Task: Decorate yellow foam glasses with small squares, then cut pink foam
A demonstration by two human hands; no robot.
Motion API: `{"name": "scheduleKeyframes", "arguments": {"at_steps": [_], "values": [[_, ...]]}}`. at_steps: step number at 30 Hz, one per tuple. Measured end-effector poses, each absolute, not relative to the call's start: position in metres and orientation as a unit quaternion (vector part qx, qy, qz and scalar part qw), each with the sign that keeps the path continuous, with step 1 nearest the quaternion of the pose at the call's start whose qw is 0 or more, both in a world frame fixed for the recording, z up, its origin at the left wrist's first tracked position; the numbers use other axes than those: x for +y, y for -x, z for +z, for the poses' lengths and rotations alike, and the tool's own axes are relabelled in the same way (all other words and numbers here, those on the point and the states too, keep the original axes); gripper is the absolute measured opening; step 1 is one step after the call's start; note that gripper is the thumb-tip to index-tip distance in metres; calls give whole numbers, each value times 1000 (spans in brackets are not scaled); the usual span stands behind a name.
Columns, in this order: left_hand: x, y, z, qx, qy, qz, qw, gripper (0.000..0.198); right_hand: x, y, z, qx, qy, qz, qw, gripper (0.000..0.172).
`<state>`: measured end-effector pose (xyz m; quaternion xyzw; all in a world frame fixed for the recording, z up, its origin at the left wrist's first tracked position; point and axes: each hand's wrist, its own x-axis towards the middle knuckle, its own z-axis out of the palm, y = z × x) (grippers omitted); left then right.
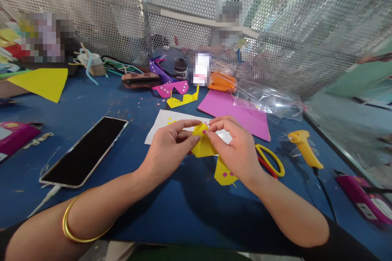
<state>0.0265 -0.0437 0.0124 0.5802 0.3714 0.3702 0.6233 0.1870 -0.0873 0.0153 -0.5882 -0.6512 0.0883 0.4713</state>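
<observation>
My left hand (170,142) and my right hand (234,147) meet over the blue table (183,208), both pinched on a folded yellow paper piece (202,144) held just above it. A small pink square sits at the fingertips on top of the paper. Below my right hand hangs or lies a yellow paper flap with pink squares (223,173). Under the hands lies a white sheet (167,120).
A phone (85,151) on a cable lies at left. Yellow-handled scissors (271,159), a yellow glue gun (304,149), a pink sheet (239,112), a plastic bag (266,98), paper glasses in pink (171,88) and yellow (182,100) lie around. A perforated metal screen (275,28) closes the back.
</observation>
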Motion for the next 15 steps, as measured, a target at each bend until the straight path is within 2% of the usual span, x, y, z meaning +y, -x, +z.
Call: {"name": "scheduleKeyframes", "arguments": {"at_steps": [6,15], "values": [[-44,-26,13,369,-582,373,621,36,-89,-188,16,-645,593,102,471,7],[-45,-27,16,360,-572,379,632,33,-91,-186,20,-600,665,138,423,11]]}}
